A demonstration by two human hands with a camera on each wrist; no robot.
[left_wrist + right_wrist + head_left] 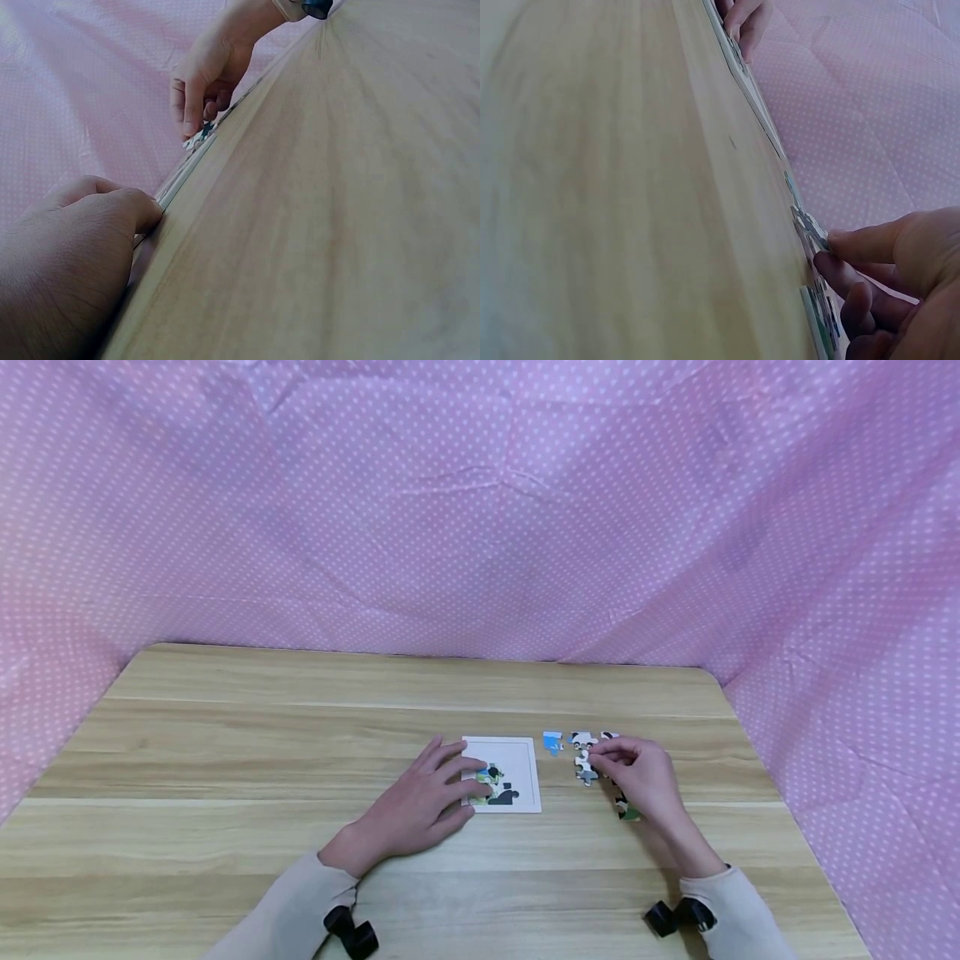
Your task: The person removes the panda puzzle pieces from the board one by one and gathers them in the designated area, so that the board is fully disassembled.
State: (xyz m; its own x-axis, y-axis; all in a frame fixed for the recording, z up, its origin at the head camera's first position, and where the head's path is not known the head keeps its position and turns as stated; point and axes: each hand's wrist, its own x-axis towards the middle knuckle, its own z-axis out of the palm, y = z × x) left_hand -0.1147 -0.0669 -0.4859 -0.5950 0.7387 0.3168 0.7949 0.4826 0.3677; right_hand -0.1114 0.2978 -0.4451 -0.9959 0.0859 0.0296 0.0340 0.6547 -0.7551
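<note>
A white puzzle tray (517,756) lies on the table with several joined pieces (498,795) at its lower left. My left hand (427,800) rests on the tray's left side, fingers spread over its edge and partly covering those pieces. To the right of the tray, my right hand (643,777) pinches a panda puzzle piece (816,231) between thumb and fingertips, just over the loose pieces. Among these is a grey-and-white piece (586,775). A blue piece (552,742) lies between the tray and the right hand. The right hand hides part of the loose group.
The wooden table (225,735) extends around both hands. Green-and-black pieces (627,810) lie below the right hand. A pink dotted cloth (480,510) hangs behind and at the sides. Black devices (678,916) are strapped to both wrists.
</note>
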